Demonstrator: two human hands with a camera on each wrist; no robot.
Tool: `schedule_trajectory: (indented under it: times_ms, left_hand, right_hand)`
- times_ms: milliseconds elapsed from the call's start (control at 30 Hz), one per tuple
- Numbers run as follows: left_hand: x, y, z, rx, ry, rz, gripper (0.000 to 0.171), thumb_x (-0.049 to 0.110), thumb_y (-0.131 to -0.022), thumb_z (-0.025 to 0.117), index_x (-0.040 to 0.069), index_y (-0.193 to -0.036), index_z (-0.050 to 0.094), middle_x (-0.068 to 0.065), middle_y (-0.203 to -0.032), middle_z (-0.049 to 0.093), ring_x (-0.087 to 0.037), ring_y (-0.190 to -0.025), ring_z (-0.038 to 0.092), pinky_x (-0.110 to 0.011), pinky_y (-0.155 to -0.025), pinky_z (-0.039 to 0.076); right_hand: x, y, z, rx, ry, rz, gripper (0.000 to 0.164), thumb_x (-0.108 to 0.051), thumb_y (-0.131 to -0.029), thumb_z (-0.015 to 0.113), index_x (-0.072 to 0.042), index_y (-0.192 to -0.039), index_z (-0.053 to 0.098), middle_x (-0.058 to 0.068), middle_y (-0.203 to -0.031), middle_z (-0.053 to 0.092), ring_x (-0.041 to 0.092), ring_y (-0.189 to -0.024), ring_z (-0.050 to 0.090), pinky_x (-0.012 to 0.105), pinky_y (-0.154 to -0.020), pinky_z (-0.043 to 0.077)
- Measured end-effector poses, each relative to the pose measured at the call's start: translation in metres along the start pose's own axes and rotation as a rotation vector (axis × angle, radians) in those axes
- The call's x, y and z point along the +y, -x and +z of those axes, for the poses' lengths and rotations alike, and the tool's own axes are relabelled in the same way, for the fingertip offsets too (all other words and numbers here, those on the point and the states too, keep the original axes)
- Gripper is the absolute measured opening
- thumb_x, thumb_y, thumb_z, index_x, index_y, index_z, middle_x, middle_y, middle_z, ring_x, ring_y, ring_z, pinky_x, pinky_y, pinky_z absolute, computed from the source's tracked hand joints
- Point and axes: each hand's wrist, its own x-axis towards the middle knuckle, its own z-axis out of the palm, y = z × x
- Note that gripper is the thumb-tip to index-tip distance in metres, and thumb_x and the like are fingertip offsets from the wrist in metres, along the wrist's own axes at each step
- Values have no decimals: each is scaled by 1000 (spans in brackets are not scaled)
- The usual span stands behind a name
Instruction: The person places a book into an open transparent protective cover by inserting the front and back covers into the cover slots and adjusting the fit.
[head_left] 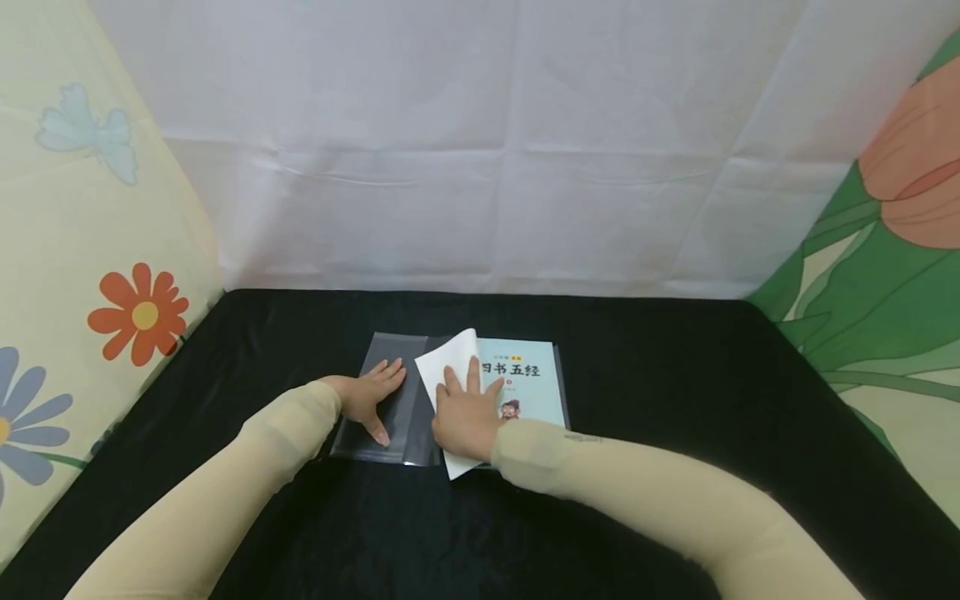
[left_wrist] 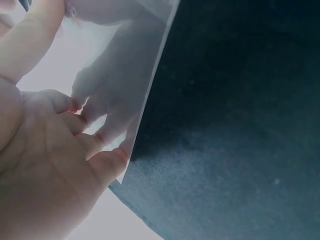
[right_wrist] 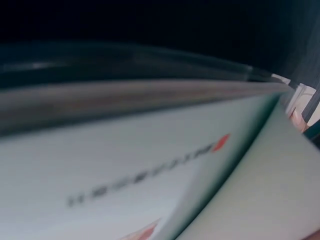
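Note:
A light blue book (head_left: 536,400) with black Chinese characters on its cover lies on the black cloth, with clear plastic along its right edge. To its left, a clear plastic book cover flap (head_left: 416,433) is spread out. My left hand (head_left: 369,398) rests on this flap, fingers spread; the left wrist view shows its fingertips at the plastic (left_wrist: 145,65), which reflects them. With fingers extended, my right hand (head_left: 467,417) presses on a white sheet (head_left: 431,367) that lies slanted over the book's left part. The right wrist view catches printed lettering (right_wrist: 150,172) beside a curved pale leaf (right_wrist: 260,185).
Black cloth (head_left: 660,375) covers the table around the book. A white fabric backdrop (head_left: 495,167) hangs behind, with flower-printed panels (head_left: 52,217) at the left and right sides.

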Motion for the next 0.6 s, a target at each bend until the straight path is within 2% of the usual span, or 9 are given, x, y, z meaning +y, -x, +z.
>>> schedule_trajectory:
  times_ms: [167,400,600]
  left_hand:
    - [1,0,-1,-7,5,1,107,32,-70,76,-3,-142,6,-21,-150,-5,-35,-134,-11,-50,-108,7]
    - [1,0,-2,-9,9,-7,106,31,-70,76,-3,-142,7,-20,-150,-6,-35,-134,-11,-51,-108,7]
    - [1,1,-2,-8,9,1,106,31,-70,76,-4,-142,6,-21,-150,-5,-36,-134,-11,-50,-108,7]
  right_hand:
    - [-1,-2,0,-25,-56,-17,52,-26,-89,48,-3,-135,40,14,-149,21,47,-131,-2,71,-94,17]
    - [1,-2,-3,69,-47,-99,45,-26,-92,50,-1,-128,47,16,-143,31,48,-130,10,63,-94,28]
    - [-3,-4,-2,86,-32,-95,44,-30,-92,49,-3,-127,50,14,-143,33,47,-130,12,62,-95,28]
